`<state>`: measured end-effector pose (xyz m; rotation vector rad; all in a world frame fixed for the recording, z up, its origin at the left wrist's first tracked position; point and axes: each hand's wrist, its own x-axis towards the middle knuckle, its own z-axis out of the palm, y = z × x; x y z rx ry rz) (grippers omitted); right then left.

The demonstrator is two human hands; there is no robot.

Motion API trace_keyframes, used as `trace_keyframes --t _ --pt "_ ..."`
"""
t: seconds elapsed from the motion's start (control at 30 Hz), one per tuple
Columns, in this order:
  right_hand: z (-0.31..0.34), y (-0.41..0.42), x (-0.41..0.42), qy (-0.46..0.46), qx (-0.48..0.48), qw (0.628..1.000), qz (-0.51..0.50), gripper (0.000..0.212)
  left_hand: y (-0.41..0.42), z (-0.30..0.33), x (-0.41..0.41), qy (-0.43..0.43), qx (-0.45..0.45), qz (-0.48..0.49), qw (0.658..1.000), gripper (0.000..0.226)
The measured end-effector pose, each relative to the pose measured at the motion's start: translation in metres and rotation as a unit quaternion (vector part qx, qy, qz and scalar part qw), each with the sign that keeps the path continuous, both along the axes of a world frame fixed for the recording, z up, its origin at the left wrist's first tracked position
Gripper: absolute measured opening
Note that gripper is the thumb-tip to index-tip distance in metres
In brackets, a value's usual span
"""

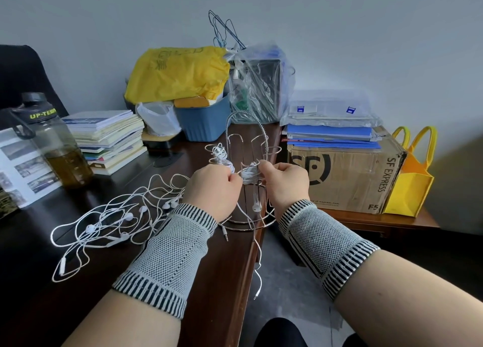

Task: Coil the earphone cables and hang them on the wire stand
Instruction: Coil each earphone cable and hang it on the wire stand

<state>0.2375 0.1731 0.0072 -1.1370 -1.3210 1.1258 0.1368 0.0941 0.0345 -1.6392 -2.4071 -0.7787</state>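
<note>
Dark wood makes up the desk [214, 281], which stands against a pale wall, its right edge running toward 6 o'clock. Near that edge stands the wire stand [247, 148], upright, its round base on the wood. Both hands meet at the stand's near side. A coiled earphone cable [247, 177] sits on one of the hooks directly between them: the left hand [213, 190] at its 9 o'clock has fingers curled and pinches it, and the right hand [285, 183] at its 3 o'clock pinches it too. An earbud [257, 206] dangles below the coil, toward 6 o'clock. A second coil [219, 154] hangs on a hook at 11 o'clock from the left hand. Loose earphones [115, 218] sprawl tangled on the desk at 8 o'clock from the left hand.
</note>
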Motion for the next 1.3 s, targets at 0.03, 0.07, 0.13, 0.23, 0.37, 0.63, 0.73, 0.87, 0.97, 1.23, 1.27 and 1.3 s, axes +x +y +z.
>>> trace_keyframes --t 0.03,0.07,0.13,0.23,0.37,0.63,0.73,0.87,0.97,1.23,1.27,1.3 --pt "0.0 0.0 0.0 -0.004 0.002 1.0 -0.001 0.037 0.002 0.0 0.0 -0.006 -0.004 0.002 1.0 0.037" --pt "-0.001 0.0 0.0 -0.009 0.003 1.0 -0.002 0.037 0.003 -0.001 0.0 -0.012 -0.005 0.005 1.0 0.038" --pt "-0.001 0.0 0.001 -0.017 0.004 1.0 -0.005 0.037 0.005 -0.003 0.0 -0.031 0.003 0.012 0.999 0.038" --pt "-0.001 -0.001 0.002 -0.024 0.003 1.0 -0.01 0.036 0.004 -0.007 0.002 -0.098 0.029 0.006 0.995 0.038" --pt "0.001 -0.001 0.003 -0.045 0.013 0.999 -0.016 0.033 0.003 -0.013 0.003 -0.188 0.071 -0.019 0.979 0.045" --pt "0.0 -0.001 0.005 -0.059 0.031 0.998 -0.006 0.023 -0.002 -0.015 0.007 -0.193 0.068 -0.038 0.978 0.036" --pt "-0.004 -0.004 0.007 -0.037 0.039 0.998 0.021 0.02 -0.003 -0.019 0.004 -0.193 0.06 -0.056 0.978 0.034" --pt "-0.011 -0.008 0.011 -0.017 0.063 0.996 0.052 0.017 -0.004 -0.021 0.003 -0.146 0.034 -0.072 0.986 0.03" --pt "-0.014 -0.011 0.015 -0.066 0.145 0.985 0.065 0.021 -0.005 -0.024 0.004 -0.108 0.017 -0.077 0.991 0.026" --pt "-0.025 -0.019 0.013 -0.193 0.391 0.897 0.077 0.029 -0.015 -0.019 0.0 0.056 -0.024 -0.068 0.996 0.014" --pt "-0.026 -0.017 0.013 -0.192 0.388 0.898 0.077 0.029 -0.017 -0.018 -0.001 0.067 -0.029 -0.066 0.995 0.017" --pt "-0.028 -0.015 0.011 -0.189 0.385 0.901 0.074 0.028 -0.018 -0.017 -0.002 0.078 -0.035 -0.068 0.994 0.022"
